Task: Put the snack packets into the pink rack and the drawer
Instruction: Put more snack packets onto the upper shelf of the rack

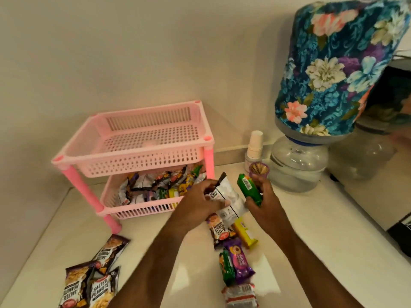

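A two-tier pink rack [124, 158] stands on the white counter against the wall. Its top basket holds nothing; its lower basket [142, 207] is filled with several snack packets [155, 185]. My left hand [198, 203] grips a white peanut packet [229, 196] just in front of the lower basket. My right hand [264, 198] holds a green biscuit packet [249, 188] beside it. Below my hands lie a peanut packet [219, 230], a yellow packet [244, 233], a purple packet [240, 261], a green packet [226, 267] and a silver packet [240, 295]. Three salted peanut packets [93, 283] lie at the front left. No drawer is in view.
A water dispenser bottle under a floral cover [333, 70] stands at the back right on a clear base [298, 165]. A stack of paper cups [255, 145] and a toothpick holder [259, 170] sit next to it. A dark object [400, 227] lies at the right edge.
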`<state>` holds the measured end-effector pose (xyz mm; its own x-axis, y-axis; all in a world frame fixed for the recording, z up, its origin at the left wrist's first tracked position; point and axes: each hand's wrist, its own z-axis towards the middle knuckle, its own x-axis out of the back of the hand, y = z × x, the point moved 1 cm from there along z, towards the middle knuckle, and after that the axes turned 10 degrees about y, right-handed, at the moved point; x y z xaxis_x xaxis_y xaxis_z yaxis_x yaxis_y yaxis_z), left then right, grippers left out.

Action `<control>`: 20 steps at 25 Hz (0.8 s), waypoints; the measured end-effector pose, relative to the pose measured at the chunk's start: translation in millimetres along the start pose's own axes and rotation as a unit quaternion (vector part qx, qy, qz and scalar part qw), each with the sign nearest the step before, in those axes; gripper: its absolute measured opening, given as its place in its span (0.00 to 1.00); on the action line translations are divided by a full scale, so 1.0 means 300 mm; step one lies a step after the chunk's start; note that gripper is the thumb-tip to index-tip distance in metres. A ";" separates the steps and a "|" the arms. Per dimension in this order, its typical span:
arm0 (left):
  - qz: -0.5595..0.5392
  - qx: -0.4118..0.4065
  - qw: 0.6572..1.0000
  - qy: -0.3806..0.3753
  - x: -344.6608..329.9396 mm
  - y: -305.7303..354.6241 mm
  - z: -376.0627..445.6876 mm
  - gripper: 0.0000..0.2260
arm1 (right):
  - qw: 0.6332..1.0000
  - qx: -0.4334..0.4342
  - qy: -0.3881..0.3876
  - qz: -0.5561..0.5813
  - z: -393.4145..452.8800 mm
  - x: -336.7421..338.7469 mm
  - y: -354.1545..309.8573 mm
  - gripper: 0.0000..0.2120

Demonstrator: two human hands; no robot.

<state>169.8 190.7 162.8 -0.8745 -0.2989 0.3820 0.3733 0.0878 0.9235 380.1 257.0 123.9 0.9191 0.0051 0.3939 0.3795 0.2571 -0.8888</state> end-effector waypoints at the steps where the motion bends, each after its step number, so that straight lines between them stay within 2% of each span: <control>1: -0.013 -0.013 1.000 0.016 0.076 0.042 0.017 0.27 | 1.000 0.021 0.001 0.008 0.037 -0.016 -0.068 0.30; 5: -0.062 -0.035 0.994 0.086 0.361 0.173 0.095 0.20 | 0.995 0.101 0.000 0.028 0.175 -0.072 -0.306 0.28; 8: -0.090 -0.037 0.984 0.150 0.540 0.218 0.166 0.19 | 0.988 0.150 -0.014 0.023 0.267 -0.124 -0.447 0.28; 13: -0.055 -0.020 0.967 0.249 0.662 0.246 0.341 0.17 | 0.984 0.170 -0.054 -0.007 0.402 -0.226 -0.611 0.29; 18: 0.033 -0.010 0.969 0.243 0.637 0.225 0.448 0.22 | 0.967 0.212 -0.068 -0.121 0.498 -0.337 -0.708 0.19; 20: 0.087 -0.016 0.970 0.228 0.621 0.213 0.472 0.16 | 0.958 0.211 -0.087 -0.173 0.531 -0.378 -0.719 0.13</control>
<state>-13.2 275.1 298.0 -0.5728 -0.6714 0.4702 0.5191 0.1467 0.8420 177.1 354.9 308.4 0.7007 0.0011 0.7135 0.5477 0.6400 -0.5389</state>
